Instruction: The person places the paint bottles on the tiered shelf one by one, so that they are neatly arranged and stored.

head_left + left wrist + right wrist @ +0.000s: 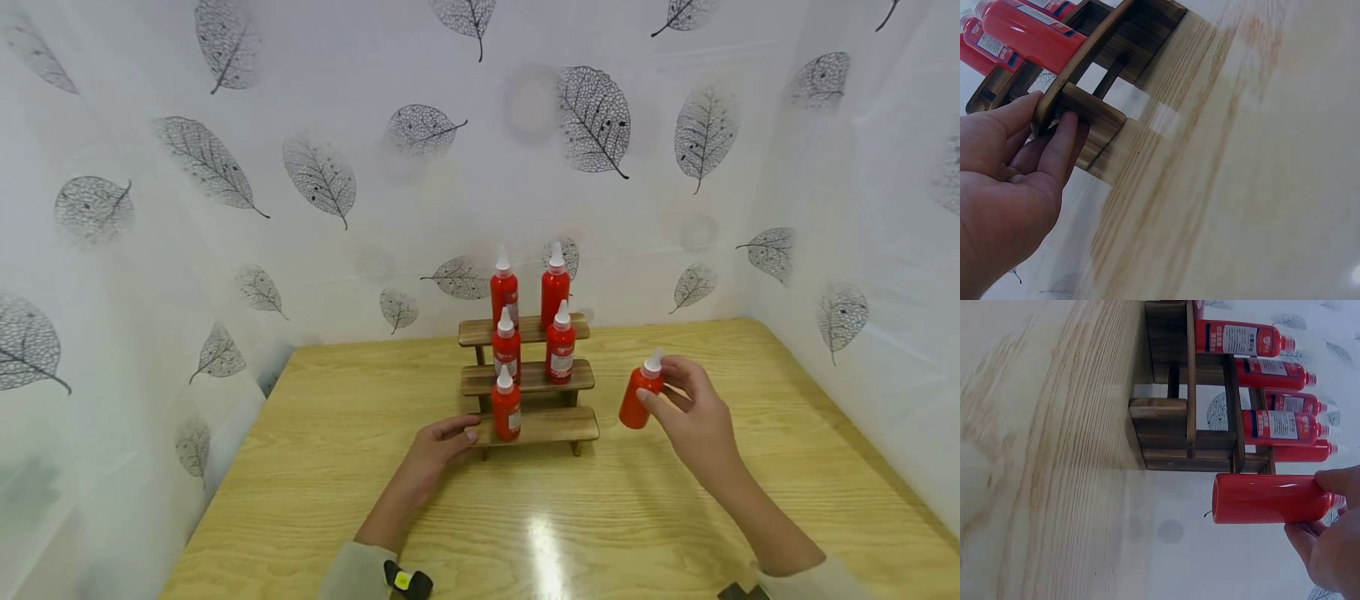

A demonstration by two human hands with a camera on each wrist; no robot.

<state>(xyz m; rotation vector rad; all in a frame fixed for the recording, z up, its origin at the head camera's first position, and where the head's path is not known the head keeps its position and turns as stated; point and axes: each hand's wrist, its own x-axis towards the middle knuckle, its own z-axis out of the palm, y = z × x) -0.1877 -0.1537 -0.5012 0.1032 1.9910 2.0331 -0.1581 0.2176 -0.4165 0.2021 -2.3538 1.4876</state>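
Pinching a glossy red plastic bottle right of centre, the right hand grips its shoulder; the left hand, fingers loosely curled, holds the dark-grained stepped wooden rack; labels unreadable.

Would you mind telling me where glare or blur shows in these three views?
Head view: a bright glare streak on the light wooden table, and the edges bend. Left wrist view: a washed-out sheen over the table; the left hand looks soft. Right wrist view: fairly sharp.

A makeshift recording booth: white leaf-print sheets hang on three sides around a light wooden table, and a small tiered rack of red bottles stands at its back.
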